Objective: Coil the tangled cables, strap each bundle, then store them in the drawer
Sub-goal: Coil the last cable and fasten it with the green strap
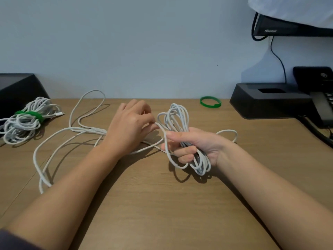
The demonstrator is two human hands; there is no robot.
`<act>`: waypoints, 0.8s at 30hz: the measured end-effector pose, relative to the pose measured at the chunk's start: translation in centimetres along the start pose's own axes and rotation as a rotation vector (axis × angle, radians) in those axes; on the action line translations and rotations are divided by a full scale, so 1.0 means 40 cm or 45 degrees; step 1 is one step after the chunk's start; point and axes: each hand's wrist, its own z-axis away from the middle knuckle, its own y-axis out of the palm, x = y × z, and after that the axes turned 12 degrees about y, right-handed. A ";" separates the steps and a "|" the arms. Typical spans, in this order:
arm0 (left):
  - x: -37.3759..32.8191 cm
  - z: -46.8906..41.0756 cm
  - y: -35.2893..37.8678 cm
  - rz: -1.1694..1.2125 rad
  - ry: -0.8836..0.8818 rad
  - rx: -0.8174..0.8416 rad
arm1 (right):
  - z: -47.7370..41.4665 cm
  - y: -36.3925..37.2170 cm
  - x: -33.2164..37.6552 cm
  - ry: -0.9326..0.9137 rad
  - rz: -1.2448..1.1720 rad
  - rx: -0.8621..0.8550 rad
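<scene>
Right hand [191, 145]: fist closed round the coil [178, 116], loops upright.
Left hand [129, 123]: fingertips pinch the cable [86, 130] just beside the coil.
Slack: cable loops trail left across the desk [162, 204].
Bundle [27, 121]: far left, strapped green.
Strap [210, 101]: spare green ring, near the wall.

bare desk [153, 204] is left open at 6 o'clock. the centre is filled by a gripped cable coil [178, 116]. from 8 to 10 o'clock the way is crossed by loose cable loops [93, 130]; beyond, a strapped bundle [27, 121] lies beside a black box [19, 87]. a green strap ring [210, 105] lies at 1 o'clock, a black tray [266, 103] and phone [322, 109] at 2 o'clock.
</scene>
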 end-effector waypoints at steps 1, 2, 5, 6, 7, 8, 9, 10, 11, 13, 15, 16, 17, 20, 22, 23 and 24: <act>0.004 0.004 0.003 0.058 -0.012 0.012 | 0.003 -0.005 0.000 0.016 0.028 0.012; 0.007 0.009 0.005 0.117 -0.030 0.035 | 0.003 -0.010 -0.001 0.027 0.069 0.013; 0.025 0.029 0.008 0.353 -0.160 0.095 | 0.004 -0.020 0.002 0.029 0.150 -0.018; 0.031 0.034 0.007 0.395 -0.184 0.076 | 0.004 -0.023 0.005 0.021 0.149 -0.033; 0.034 0.034 0.005 0.404 -0.210 0.025 | 0.004 -0.026 0.007 0.010 0.138 -0.054; 0.034 0.033 0.001 0.409 -0.262 -0.049 | 0.004 -0.029 0.009 -0.002 0.118 -0.089; 0.033 0.031 -0.002 0.434 -0.344 -0.135 | 0.003 -0.030 0.010 -0.010 0.099 -0.138; 0.030 0.028 -0.004 0.480 -0.445 -0.207 | 0.002 -0.031 0.011 -0.013 0.089 -0.194; 0.025 0.023 -0.007 0.546 -0.545 -0.266 | 0.000 -0.031 0.011 -0.014 0.084 -0.241; 0.021 0.014 -0.009 0.774 -0.730 -0.415 | -0.003 -0.031 0.012 -0.012 0.061 -0.285; 0.027 0.004 -0.012 1.037 -0.948 -0.634 | -0.001 -0.031 0.012 -0.026 0.033 -0.305; 0.035 0.000 -0.015 1.111 -1.053 -0.739 | 0.000 -0.030 0.014 -0.040 0.031 -0.321; 0.044 0.000 -0.018 1.147 -1.148 -0.820 | 0.001 -0.030 0.013 -0.058 0.027 -0.339; 0.082 0.006 -0.031 1.156 -1.381 -0.964 | 0.005 -0.037 0.018 -0.126 -0.021 -0.397; 0.110 0.011 -0.040 1.146 -1.488 -1.032 | 0.004 -0.045 0.021 -0.151 -0.046 -0.446; 0.120 0.011 -0.047 1.156 -1.537 -1.073 | 0.004 -0.048 0.023 -0.162 -0.058 -0.468; 0.128 0.012 -0.055 1.167 -1.600 -1.124 | 0.004 -0.051 0.024 -0.173 -0.072 -0.485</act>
